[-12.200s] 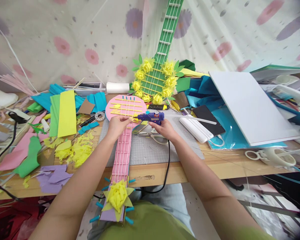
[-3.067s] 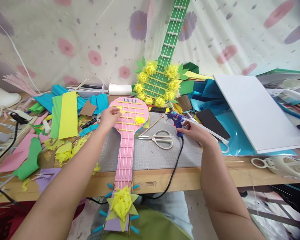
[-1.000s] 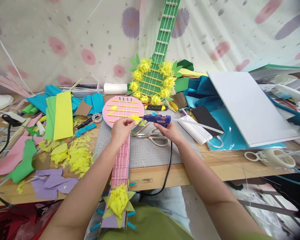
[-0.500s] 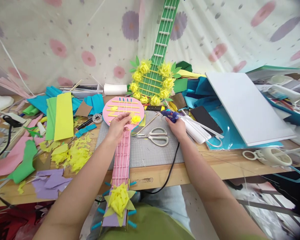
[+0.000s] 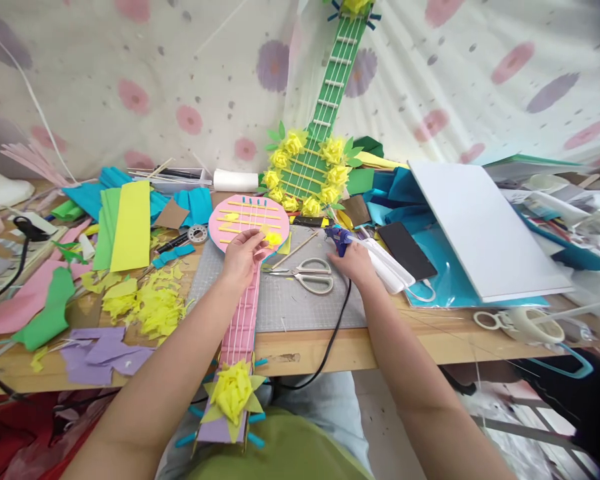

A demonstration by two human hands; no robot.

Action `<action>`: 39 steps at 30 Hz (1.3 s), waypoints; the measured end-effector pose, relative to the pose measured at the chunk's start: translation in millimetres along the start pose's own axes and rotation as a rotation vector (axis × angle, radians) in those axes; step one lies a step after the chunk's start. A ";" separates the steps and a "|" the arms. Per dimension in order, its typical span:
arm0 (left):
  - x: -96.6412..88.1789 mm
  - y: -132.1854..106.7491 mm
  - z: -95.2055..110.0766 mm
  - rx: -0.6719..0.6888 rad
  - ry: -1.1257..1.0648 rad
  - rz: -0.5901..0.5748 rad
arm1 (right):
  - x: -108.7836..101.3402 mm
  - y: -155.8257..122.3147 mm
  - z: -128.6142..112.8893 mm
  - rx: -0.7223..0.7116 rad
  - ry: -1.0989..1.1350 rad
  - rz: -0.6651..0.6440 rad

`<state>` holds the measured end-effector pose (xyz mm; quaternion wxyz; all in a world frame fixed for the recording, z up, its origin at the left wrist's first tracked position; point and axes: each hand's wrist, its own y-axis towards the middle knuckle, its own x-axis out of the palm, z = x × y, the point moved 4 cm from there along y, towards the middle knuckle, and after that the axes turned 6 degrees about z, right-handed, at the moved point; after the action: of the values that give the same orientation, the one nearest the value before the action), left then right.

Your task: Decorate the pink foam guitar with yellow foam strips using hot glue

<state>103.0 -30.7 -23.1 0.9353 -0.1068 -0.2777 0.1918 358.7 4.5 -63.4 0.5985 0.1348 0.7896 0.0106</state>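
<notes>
A pink paper guitar (image 5: 245, 220) lies on the grey cutting mat (image 5: 300, 300), its neck reaching over the table edge to a yellow paper flower (image 5: 233, 393) near my lap. My left hand (image 5: 243, 257) rests on the pink body, its fingers pressed on a small yellow paper flower (image 5: 271, 237). My right hand (image 5: 353, 260) is closed around a blue glue gun (image 5: 337, 238) held low over the mat's right side. Its black cord (image 5: 330, 340) hangs over the table edge.
White scissors (image 5: 307, 277) lie on the mat between my hands. A green paper guitar with yellow flowers (image 5: 307, 167) leans on the back cloth. Coloured paper sheets (image 5: 130, 223) and scraps (image 5: 145, 307) cover the left. A white board (image 5: 485, 220), a black phone (image 5: 407, 240) and a white case (image 5: 390, 267) sit right.
My right hand has drawn the glue gun away from the pink guitar to the right and lowered it. My left hand has pressed the small yellow flower onto the pink body.
</notes>
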 end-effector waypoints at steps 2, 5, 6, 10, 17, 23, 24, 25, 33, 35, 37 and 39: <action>-1.4 -0.7 1.3 -0.004 -0.046 0.029 | -5.4 -4.5 1.2 -0.005 -0.069 -0.019; -3.9 -1.2 3.1 -0.044 -0.100 0.046 | -18.3 -16.9 3.7 -0.014 -0.148 0.002; -4.8 -1.0 3.4 -0.055 -0.114 0.048 | -23.4 -22.5 4.5 -0.014 -0.161 0.016; -6.9 0.9 1.8 -0.057 -0.148 0.059 | -38.6 -42.8 -1.7 -0.006 -0.083 0.010; 2.4 -7.1 -2.1 -0.034 -0.158 0.031 | -26.3 -42.1 -96.4 -0.228 0.906 -0.209; 0.5 -2.9 -4.1 -0.040 -0.160 0.058 | -13.9 -44.0 -151.8 0.007 1.489 -0.335; 0.6 -0.6 -5.1 -0.042 -0.170 0.046 | -12.3 -45.2 -155.9 0.052 1.539 -0.348; 1.3 1.6 -6.2 -0.047 -0.185 0.031 | -10.7 -46.1 -159.5 0.087 1.584 -0.358; 12.0 -0.4 -5.4 -0.072 -0.127 -0.027 | -1.0 -38.2 -167.8 0.219 1.672 -0.233; 8.5 1.5 -1.2 -0.010 0.021 -0.023 | -3.0 -31.7 -157.9 0.207 1.620 -0.190; 2.5 8.2 7.1 0.172 0.225 -0.003 | -5.4 -24.6 -142.0 0.188 1.532 -0.177; -0.3 16.8 16.9 0.430 0.463 -0.012 | -7.2 -18.5 -123.6 0.151 1.425 -0.194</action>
<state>88.3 -14.1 -14.4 0.9759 0.0542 -0.0113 0.2109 239.7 2.9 -24.9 -0.0745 0.0654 0.9950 -0.0119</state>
